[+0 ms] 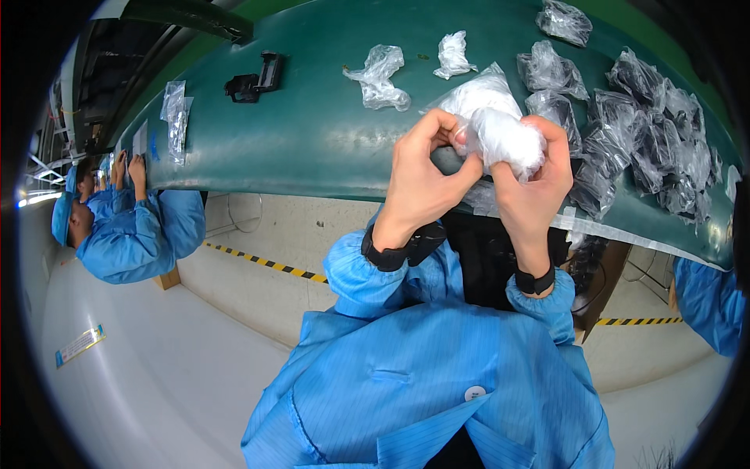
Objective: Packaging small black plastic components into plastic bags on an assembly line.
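Note:
A bunched, whitish clear plastic bag (pixel 509 142) is held up over the near edge of the table between my two hands. My left hand (pixel 426 172) pinches its left side with thumb and forefinger. Around its right side and lower edge curl the fingers and thumb of my right hand (pixel 537 184). Whether anything is inside the bag cannot be made out. Just behind it lies a flat pile of clear plastic bags (pixel 486 87), partly covered by the bunched one and my fingers.
Many bagged black parts (pixel 672 148) are heaped on the green table (pixel 305 125) at the right. Farther back lie crumpled plastic bags (pixel 381 76) and a black part (pixel 267 74). Co-workers in blue (pixel 129 242) sit at the left; a blue sleeve (pixel 707 301) shows at the right.

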Demonstrator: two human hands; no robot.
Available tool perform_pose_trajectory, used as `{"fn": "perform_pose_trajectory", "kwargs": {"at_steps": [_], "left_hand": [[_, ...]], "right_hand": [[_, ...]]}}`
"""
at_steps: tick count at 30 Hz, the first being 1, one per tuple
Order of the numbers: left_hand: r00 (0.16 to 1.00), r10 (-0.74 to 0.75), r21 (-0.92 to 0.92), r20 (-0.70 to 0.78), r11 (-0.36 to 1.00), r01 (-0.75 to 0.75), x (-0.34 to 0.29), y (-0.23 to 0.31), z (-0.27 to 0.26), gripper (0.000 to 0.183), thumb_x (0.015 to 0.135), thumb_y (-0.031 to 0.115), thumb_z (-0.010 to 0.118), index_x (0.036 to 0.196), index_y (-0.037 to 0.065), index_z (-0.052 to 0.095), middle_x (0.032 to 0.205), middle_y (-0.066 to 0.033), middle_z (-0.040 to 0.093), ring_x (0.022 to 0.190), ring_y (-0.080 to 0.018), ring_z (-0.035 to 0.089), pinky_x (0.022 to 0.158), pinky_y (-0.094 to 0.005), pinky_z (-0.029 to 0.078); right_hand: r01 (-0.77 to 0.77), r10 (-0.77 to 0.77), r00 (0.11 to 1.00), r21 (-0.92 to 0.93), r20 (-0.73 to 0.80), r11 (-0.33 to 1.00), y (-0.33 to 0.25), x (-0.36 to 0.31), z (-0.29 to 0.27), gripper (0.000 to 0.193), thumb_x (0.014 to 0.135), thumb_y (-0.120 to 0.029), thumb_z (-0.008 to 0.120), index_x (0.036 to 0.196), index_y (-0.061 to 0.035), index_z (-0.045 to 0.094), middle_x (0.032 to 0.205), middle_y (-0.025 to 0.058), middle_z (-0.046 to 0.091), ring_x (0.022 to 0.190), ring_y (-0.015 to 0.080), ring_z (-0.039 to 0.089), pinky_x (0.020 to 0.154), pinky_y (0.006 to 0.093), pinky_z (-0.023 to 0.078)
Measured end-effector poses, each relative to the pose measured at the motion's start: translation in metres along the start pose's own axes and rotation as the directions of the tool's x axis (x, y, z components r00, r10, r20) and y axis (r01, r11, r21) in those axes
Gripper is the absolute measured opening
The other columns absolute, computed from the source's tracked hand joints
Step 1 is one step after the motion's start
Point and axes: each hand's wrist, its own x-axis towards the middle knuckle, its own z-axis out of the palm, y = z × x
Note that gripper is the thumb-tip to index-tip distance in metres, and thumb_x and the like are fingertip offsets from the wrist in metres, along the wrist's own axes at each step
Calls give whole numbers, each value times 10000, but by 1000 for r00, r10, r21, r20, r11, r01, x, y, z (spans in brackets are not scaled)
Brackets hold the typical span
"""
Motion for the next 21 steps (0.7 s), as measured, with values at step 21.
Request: {"fn": "perform_pose_trajectory", "kwargs": {"at_steps": [21], "left_hand": [[990,-94,34,100,995,91,9,24,-13,221,824,57,753,875,16,543,845,-8,566,706,-61,516,605,-223,459]], "right_hand": [[-101,125,926,-83,357,991,9,6,-25,340,729,128,717,687,-57,434,673,-69,435,612,18,386,543,211,322]]}}
